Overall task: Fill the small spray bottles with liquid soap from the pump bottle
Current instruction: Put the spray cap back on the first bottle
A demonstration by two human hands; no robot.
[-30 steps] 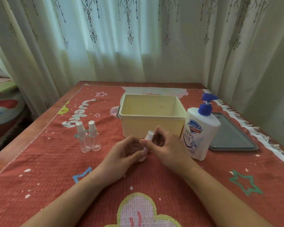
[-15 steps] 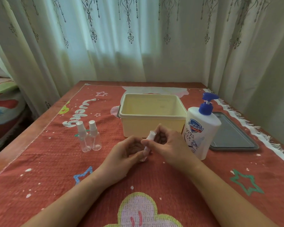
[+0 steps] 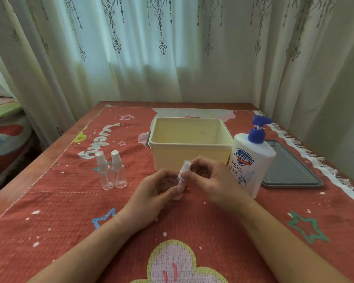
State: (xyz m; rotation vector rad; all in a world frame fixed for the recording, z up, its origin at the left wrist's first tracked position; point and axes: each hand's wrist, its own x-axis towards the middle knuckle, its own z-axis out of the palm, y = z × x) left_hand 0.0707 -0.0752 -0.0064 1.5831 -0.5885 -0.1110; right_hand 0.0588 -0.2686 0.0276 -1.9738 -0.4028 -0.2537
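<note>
Spray bottle (image 3: 182,176) stands mid-table, left hand (image 3: 151,193) gripping its clear body, right hand (image 3: 215,180) pinching its white top (cap on), just beside the pump bottle (image 3: 251,166).

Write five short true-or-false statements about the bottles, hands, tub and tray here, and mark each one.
1. The left hand and right hand both hold one small spray bottle. True.
2. The pump bottle lies on its side. False: it stands upright.
3. Two spare spray bottles stand inside the cream tub. False: they stand on the cloth, left of it.
4. The spare bottles have their caps on. True.
5. The grey tray lies left of the tub. False: it lies right, beyond the pump bottle.
</note>
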